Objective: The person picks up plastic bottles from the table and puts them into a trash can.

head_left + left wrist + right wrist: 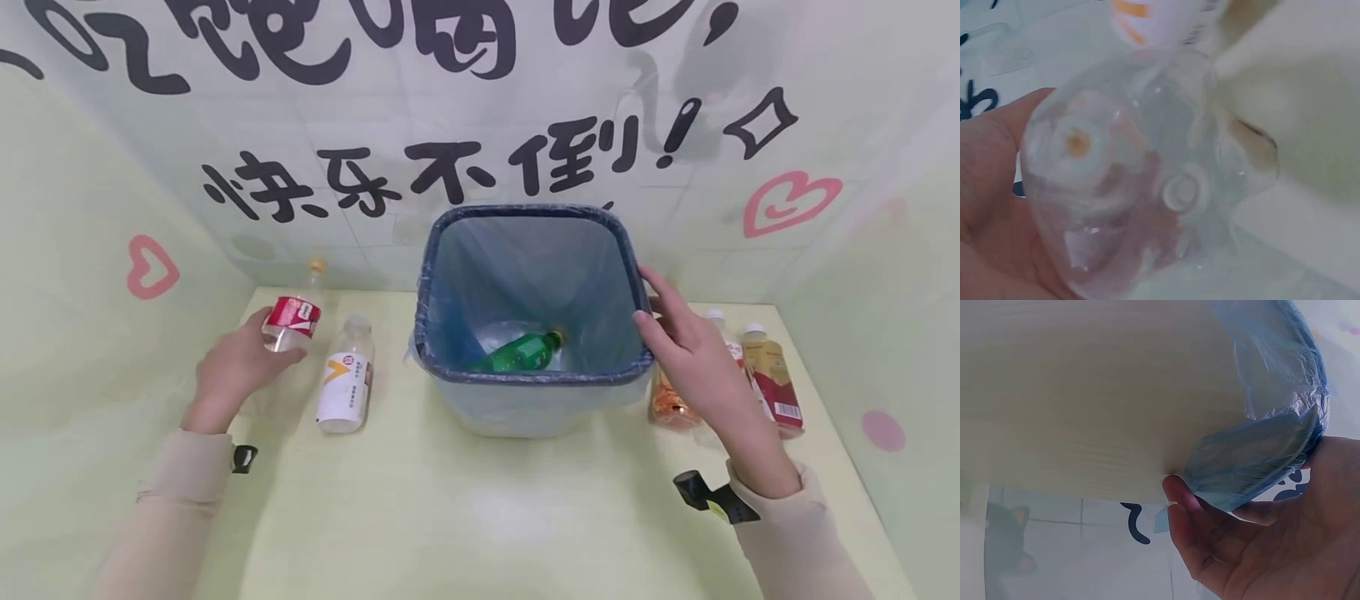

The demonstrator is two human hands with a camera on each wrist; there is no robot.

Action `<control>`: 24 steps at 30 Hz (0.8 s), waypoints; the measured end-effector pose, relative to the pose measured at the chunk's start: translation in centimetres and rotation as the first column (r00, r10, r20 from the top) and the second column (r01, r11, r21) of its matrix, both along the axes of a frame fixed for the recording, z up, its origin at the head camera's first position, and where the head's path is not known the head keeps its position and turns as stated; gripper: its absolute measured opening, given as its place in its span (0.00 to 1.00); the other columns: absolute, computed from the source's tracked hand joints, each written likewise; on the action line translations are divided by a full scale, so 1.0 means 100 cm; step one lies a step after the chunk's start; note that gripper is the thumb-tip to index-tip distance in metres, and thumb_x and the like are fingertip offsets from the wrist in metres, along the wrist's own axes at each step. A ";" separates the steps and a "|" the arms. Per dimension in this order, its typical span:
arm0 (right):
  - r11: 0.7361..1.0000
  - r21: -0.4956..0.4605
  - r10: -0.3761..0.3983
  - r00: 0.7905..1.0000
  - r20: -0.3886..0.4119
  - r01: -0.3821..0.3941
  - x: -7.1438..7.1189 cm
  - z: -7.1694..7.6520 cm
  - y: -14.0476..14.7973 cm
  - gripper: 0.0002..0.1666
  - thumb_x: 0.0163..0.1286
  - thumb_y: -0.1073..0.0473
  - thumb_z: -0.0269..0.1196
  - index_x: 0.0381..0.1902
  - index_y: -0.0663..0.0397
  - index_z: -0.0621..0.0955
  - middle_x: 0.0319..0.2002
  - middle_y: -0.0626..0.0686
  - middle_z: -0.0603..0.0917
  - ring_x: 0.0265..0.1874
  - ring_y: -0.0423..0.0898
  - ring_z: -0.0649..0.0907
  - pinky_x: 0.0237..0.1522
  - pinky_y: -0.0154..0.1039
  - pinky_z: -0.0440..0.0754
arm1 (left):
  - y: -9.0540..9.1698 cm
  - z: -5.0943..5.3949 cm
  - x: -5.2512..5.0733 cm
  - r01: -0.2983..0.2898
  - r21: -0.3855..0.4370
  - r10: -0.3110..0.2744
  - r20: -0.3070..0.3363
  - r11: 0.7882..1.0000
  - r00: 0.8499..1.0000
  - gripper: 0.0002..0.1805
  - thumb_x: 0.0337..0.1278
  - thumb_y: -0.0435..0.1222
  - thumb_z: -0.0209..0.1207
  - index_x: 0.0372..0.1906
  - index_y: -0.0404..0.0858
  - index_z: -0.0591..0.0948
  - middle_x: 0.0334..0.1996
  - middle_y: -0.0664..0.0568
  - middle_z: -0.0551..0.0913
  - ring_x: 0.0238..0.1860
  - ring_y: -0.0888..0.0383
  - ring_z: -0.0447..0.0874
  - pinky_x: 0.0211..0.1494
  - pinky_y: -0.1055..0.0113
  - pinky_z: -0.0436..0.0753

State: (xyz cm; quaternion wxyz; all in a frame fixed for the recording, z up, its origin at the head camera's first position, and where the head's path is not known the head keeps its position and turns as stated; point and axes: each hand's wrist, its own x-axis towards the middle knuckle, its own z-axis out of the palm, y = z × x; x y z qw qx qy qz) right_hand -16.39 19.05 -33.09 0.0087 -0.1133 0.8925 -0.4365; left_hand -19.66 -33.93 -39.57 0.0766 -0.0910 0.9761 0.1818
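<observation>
My left hand (238, 365) grips a clear plastic bottle (292, 318) with a red label and an orange cap, at the left of the head view. The left wrist view shows the bottle's clear base (1129, 175) close up, with fingers around its side. Centre in the head view stands a bin (525, 408) lined with a bluish plastic bag; a green bottle (525, 353) lies inside. My right hand (693, 350) holds the bin's right rim, thumb on top. From the right wrist, its fingers (1210, 531) show against the bin's outer side and the bag's folded edge (1247, 456).
A white-labelled bottle (347, 379) stands just right of my left hand. Behind my right forearm are a bottle with orange contents (672, 407), a bottle with a maroon and tan label (774, 379) and another white-capped one (716, 318). Walls enclose the table (480, 517) at the back and sides.
</observation>
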 end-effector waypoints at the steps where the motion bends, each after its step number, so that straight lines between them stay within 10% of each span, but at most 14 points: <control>1: 1.000 -0.002 0.002 1.000 -0.006 -0.002 0.000 0.001 0.000 0.35 0.80 0.44 0.47 0.79 0.28 0.51 0.70 0.66 0.68 0.65 0.67 0.72 0.59 0.67 0.71 | 0.003 0.008 -0.001 0.011 -0.001 -0.011 -0.024 1.000 1.000 0.53 0.58 0.58 0.62 0.76 0.31 0.53 0.55 0.28 0.76 0.47 0.30 0.77 0.32 0.46 0.76; 13: 1.000 0.002 0.007 0.999 -0.032 -0.007 0.001 0.001 0.003 0.36 0.80 0.48 0.48 0.80 0.33 0.51 0.69 0.66 0.70 0.61 0.67 0.76 0.57 0.66 0.74 | 0.066 0.108 -0.011 0.129 -0.065 -0.142 -0.271 0.990 0.952 0.52 0.56 0.56 0.65 0.78 0.38 0.55 0.54 0.33 0.80 0.37 0.40 0.82 0.24 0.57 0.74; 24: 0.998 -0.049 0.035 0.999 -0.038 -0.037 -0.001 -0.003 0.003 0.36 0.80 0.49 0.50 0.80 0.32 0.52 0.70 0.65 0.67 0.61 0.66 0.76 0.58 0.65 0.73 | 0.136 0.165 -0.011 0.236 -0.091 -0.252 -0.298 0.968 0.921 0.50 0.54 0.57 0.66 0.78 0.49 0.57 0.57 0.41 0.81 0.37 0.47 0.82 0.32 0.52 0.77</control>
